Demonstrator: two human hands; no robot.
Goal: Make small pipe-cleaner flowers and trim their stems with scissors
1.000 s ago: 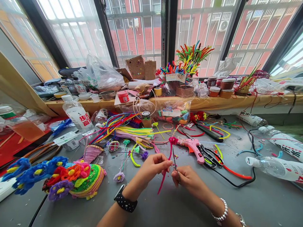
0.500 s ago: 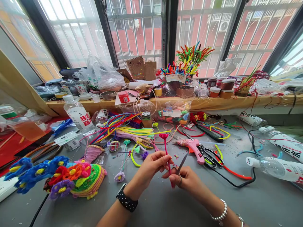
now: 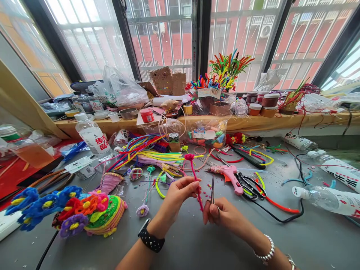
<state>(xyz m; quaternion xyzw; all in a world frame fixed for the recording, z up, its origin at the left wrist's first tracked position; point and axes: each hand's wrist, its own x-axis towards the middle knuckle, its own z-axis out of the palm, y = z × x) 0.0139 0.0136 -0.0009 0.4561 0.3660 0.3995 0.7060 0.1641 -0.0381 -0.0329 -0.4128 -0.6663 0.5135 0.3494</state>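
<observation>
Between thumb and fingers, my left hand pinches the stem of a pink pipe-cleaner flower. Its bloom points up and slightly left, and the stem's lower end hangs below my fingers. My right hand grips small scissors by the handles, blades upward and close together, just right of the stem and apart from it. Tiny pink bits lie on the table behind the scissors. A pale purple flower rests left of my left hand.
A pink glue gun and black-handled pliers lie right of centre. Bundled pipe cleaners spread behind my hands. A colourful flower piece stands at left. Water bottles lie at right; another bottle stands at back left.
My left hand has tilted the pink flower, its bloom moving left. My right hand has shifted slightly right, away from the stem, and the scissors now point more straight up.
</observation>
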